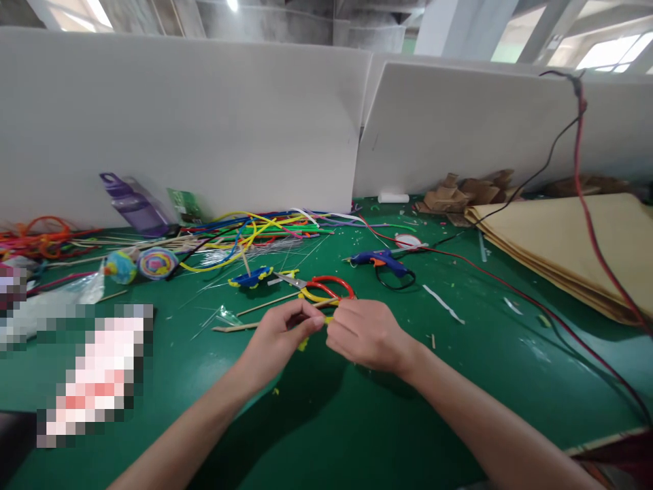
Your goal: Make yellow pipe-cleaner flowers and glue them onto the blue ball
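Green table [357, 435], white partition panels [204, 129]

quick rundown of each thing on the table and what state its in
left hand: fingers pinched on a small yellow piece
right hand: closed on the same piece
scissors: lying flat, blades shut
glue gun: lying on its side, corded
purple bottle: tipped against the white board
pipe cleaners: loose tangled heap
brown paper sheets: stacked flat

A green table [459, 381] is seen under everything. Red handles are shown on the scissors [326, 287], and the glue gun [380, 258] is coloured blue with an orange trigger. A purple bottle [133, 204], tan paper sheets [566, 245] and a small yellow piece [304, 344] between the fingers are noted.
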The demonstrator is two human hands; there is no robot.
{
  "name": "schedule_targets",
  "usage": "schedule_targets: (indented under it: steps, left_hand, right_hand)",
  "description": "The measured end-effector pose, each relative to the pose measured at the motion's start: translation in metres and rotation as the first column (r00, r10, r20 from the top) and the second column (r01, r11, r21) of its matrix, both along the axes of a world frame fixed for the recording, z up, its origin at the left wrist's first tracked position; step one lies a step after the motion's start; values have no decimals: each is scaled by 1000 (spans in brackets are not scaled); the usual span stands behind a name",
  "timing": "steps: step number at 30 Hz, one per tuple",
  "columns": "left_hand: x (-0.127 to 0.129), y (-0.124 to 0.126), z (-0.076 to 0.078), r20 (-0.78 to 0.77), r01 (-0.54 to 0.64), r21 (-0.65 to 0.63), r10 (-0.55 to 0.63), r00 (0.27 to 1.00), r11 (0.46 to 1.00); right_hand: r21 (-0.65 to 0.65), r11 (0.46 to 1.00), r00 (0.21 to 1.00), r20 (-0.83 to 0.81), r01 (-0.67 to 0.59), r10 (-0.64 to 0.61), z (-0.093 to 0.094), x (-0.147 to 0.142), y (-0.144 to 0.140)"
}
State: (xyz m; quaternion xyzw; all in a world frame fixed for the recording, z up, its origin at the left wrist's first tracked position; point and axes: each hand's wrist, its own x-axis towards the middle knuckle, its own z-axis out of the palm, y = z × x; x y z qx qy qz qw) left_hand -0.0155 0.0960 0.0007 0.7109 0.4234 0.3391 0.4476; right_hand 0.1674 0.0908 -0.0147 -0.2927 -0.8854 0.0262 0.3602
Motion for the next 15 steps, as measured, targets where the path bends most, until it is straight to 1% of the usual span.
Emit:
schedule_targets:
  steps: [1, 2, 3, 4, 5, 6, 7, 8, 9, 10, 11, 12, 13, 14, 15]
  left_hand:
    - [-1, 0, -1, -9, 2, 107, -1, 1000, 994]
    - [-2, 1, -2, -13, 6, 231, -3, 1000, 973]
    - [-3, 1, -3, -11, 8, 351, -4, 1000, 936]
    - [-5, 1, -4, -4, 7, 450, -5, 1000, 893]
    - [-6, 2, -4, 5, 4, 524, -8, 1000, 851]
    - [-7, 2, -5, 8, 5, 575, -12, 1000, 818]
    - [-8, 2, -6, 6, 8, 610, -15, 1000, 793]
    - [-9, 2, -6, 1, 15, 633, -20, 1000, 774]
    - [-9, 2, -7, -3, 23, 652, -28, 1000, 758]
    - [-10, 1, -7, -9, 33, 663, -37, 999, 748]
    - [-9, 1, -7, -15, 44, 668, -45, 999, 743]
    - [-8, 1, -7, -18, 53, 661, -55, 998, 748]
    - [-7, 0, -6, -19, 64, 642, -67, 998, 764]
    - [-6, 0, -5, -22, 78, 607, -81, 996, 791]
    - [-5, -1, -4, -26, 93, 559, -95, 995, 824]
  right_hand:
    - [-121, 993, 997, -76, 13, -22, 1, 0, 0]
    - [-293, 956, 986, -164, -6, -44, 3, -1, 1]
    - [-486, 871, 964, -259, -74, -63, 4, -2, 1]
    - [-664, 723, 932, -353, -190, -78, 6, -3, 2]
    - [-782, 529, 894, -438, -329, -92, 7, -3, 2]
    - [-828, 332, 854, -510, -452, -108, 8, -4, 2]
    - [-821, 165, 813, -568, -547, -126, 8, -4, 3]
    - [-788, 45, 777, -613, -614, -145, 8, -5, 2]
    - [-750, -32, 744, -649, -661, -161, 6, -6, 2]
    - [-714, -81, 716, -678, -695, -168, 5, -7, 2]
    - [-684, -108, 691, -702, -722, -171, 3, -8, 2]
    - [-664, -115, 673, -719, -739, -173, 0, -10, 1]
    - [-657, -97, 663, -728, -748, -174, -1, -11, 1]
    - [-667, -43, 663, -729, -744, -171, -2, -13, 0]
    - [-694, 52, 681, -716, -718, -156, -3, -14, -1]
